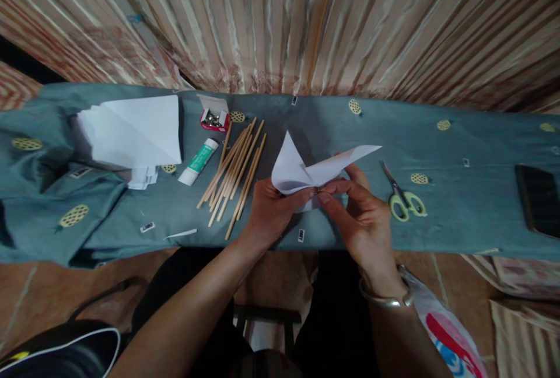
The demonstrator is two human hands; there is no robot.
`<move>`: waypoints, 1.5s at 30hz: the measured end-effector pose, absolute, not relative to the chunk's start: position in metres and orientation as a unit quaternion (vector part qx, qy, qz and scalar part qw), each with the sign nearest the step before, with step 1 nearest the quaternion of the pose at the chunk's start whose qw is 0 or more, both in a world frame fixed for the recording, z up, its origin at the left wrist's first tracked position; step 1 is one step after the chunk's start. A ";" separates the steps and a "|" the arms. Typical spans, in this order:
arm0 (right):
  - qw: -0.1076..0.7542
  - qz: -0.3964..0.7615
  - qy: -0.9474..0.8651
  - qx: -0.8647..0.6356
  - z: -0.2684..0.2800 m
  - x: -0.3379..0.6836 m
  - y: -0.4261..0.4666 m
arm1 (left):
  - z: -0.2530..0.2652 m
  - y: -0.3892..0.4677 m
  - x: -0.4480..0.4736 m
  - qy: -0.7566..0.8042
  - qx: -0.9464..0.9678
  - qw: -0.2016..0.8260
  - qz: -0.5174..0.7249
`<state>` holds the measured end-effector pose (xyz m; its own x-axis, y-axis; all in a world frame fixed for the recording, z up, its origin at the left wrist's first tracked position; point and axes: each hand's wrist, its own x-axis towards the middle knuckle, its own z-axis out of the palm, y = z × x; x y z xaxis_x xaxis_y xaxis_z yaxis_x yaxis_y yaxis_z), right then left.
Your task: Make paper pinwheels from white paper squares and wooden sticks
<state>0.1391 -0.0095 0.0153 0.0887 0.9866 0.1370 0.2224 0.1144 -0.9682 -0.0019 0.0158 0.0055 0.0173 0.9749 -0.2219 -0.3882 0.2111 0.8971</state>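
1. There is one folded paper (297, 171); it is held above the tabletop (490, 203), near the front edge, between the two hands.
2. The left hand (275, 206) grasps this paper from its left lower side, with the thumb pointing to the middle.
3. The right hand (363, 209) pinches the same paper near its middle; the thumb and index finger almost meet the left thumb. Something tiny is there, too small to tell.
4. Both forearms come from below and lean inward; one bangle (388, 299) is around the right wrist.
5. To the left of the hands lie about ten sticks (231, 174); they overlap, so the exact number is not sure.
6. Beside them are one glue stick (200, 162) and one open box (213, 126) with metal bits, which cannot be counted.
7. Farther left is one pile of sheets (135, 130).
8. On the right are one pair of scissors (396, 188) and, well apart, one phone (538, 197).
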 end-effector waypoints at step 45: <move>0.503 0.312 -0.516 -0.619 -0.001 0.139 -0.009 | 0.001 0.014 -0.014 0.465 0.393 0.610 0.506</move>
